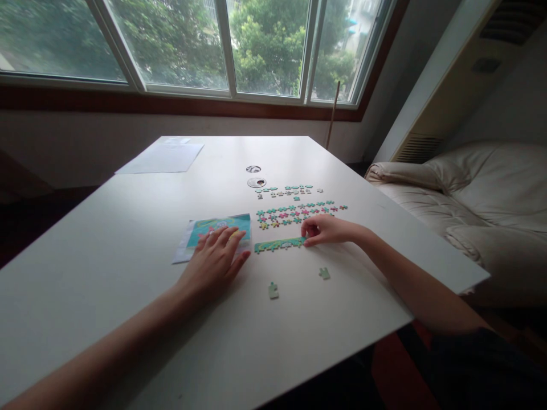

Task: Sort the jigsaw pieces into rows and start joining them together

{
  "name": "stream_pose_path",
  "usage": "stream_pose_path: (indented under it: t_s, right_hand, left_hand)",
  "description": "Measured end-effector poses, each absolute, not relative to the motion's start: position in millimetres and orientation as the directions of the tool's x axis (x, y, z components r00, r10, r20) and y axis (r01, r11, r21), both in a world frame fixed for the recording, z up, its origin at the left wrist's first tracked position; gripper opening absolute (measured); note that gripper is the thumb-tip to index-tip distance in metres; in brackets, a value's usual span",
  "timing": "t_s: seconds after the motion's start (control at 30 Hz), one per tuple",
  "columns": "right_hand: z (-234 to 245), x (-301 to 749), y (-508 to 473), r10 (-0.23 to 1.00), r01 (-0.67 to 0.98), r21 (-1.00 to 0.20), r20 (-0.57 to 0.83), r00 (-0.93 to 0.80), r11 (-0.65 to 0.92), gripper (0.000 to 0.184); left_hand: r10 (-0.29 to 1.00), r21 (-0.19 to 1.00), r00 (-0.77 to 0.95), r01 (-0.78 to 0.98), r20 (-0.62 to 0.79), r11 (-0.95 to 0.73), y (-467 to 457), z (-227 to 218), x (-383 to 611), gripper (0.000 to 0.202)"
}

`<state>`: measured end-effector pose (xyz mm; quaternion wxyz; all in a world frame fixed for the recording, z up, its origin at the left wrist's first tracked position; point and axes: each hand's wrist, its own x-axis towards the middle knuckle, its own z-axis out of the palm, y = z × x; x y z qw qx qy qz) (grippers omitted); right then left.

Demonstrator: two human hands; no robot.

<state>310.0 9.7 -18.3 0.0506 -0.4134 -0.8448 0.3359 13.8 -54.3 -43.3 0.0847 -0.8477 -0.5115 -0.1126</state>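
Note:
My left hand [221, 249] lies spread on a teal picture sheet [200, 232] that rests over white paper. A joined strip of jigsaw pieces [277, 245] lies just right of that sheet. At the strip's right end, my right hand [327, 229] is closed, thumb and fingertips pinching a puzzle piece mostly hidden by them. Beyond the strip, loose jigsaw pieces [284, 216] are spread in rows, teal, pink and yellow. Nearer to me lie two pale green pieces, one puzzle piece [273, 291] below the strip and another puzzle piece [325, 273] farther right.
The white table [128, 239] carries white sheets [162, 158] at its far left and two round discs [257, 183] near the far middle. A cream leather sofa [482, 199] stands to the right. Windows [265, 45] line the far wall, with a thin stick [333, 115] below.

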Motion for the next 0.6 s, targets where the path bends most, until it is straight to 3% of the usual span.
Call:
stream_pose_path:
  t_s: [0.3, 0.6]
  right_hand:
    - [-20, 310, 10, 0.726, 0.653, -0.616, -0.183, -0.663, 0.441, 0.029]
    - [-21, 310, 11, 0.735, 0.655, -0.616, -0.175, -0.655, 0.437, 0.027]
  left_hand:
    - [0.865, -0.006, 0.465, 0.881, 0.188, -0.473, -35, -53, 6, 0.043]
    - [0.864, 0.005, 0.462, 0.881, 0.199, -0.472, -38, -51, 7, 0.043]
